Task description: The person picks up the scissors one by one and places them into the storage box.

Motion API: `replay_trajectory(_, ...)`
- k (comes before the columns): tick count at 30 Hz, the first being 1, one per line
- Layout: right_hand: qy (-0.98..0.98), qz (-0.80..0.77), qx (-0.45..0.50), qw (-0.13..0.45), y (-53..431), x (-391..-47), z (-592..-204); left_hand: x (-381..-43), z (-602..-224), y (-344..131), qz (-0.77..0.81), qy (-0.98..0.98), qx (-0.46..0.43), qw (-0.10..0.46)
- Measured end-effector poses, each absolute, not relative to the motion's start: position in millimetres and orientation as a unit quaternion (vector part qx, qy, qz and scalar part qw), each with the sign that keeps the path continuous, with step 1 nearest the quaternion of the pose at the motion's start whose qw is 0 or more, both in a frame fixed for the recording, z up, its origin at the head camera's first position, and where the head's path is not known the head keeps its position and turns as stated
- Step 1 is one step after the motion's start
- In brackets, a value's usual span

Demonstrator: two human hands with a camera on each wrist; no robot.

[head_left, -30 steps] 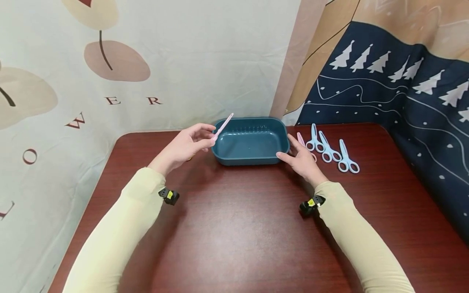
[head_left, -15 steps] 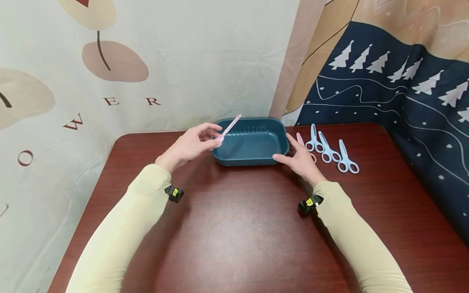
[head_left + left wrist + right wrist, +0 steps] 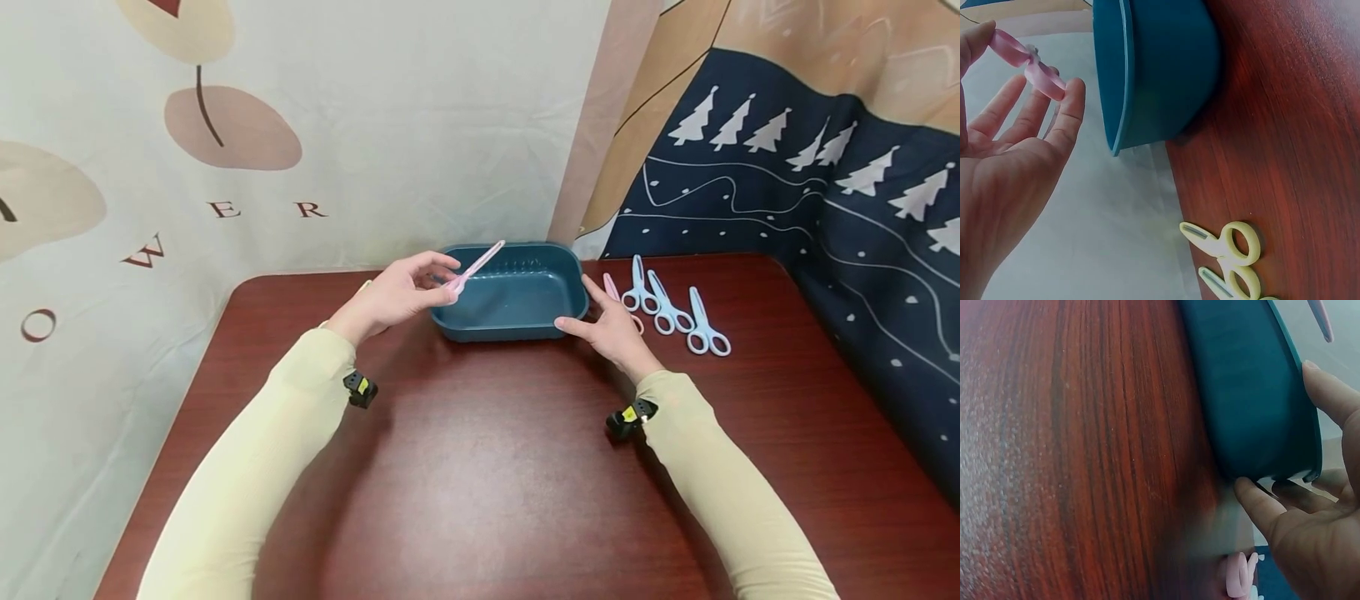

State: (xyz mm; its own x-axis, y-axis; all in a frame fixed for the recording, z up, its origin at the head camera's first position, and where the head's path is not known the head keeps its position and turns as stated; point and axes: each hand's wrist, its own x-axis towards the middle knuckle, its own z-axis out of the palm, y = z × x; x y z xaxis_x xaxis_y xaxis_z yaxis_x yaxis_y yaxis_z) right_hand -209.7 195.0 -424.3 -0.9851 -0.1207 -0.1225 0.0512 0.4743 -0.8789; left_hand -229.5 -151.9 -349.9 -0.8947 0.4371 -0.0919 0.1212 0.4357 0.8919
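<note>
Between the thumb and fingers of my left hand [image 3: 393,296], a pair of pink scissors [image 3: 482,265] is pinched by its handles. Its blades slant up and to the right over the left part of a dark teal plastic basin [image 3: 510,332]. In the left wrist view, the handle loops of the pink scissors [image 3: 1044,82] sit at the fingertips, beside the basin's wall [image 3: 1169,69]. My right hand [image 3: 617,333] holds the basin's right end, thumb at the rim and the other fingers along the outer side [image 3: 1260,394]. No scissors show inside the basin.
Right of the basin lie another pink pair of scissors [image 3: 611,287] and three light blue pairs [image 3: 670,304]. Yellow scissors [image 3: 1225,250] lie left of the basin, with part of another yellow pair [image 3: 1213,281]. A fabric backdrop [image 3: 420,150] hangs behind the table [image 3: 487,467].
My left hand has moved right, carrying the pink scissors farther over the basin, and their blades have tilted lower. My right hand stays at the basin's right end.
</note>
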Motion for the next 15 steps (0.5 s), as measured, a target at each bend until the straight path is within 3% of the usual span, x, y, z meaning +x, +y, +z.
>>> replay_trajectory(15, 0.850, -0.520, -0.017, 0.086, 194.2, -209.6, -424.8, -239.6, -355.9, -143.7, 0.429, 0.863, 0.203, 0.175)
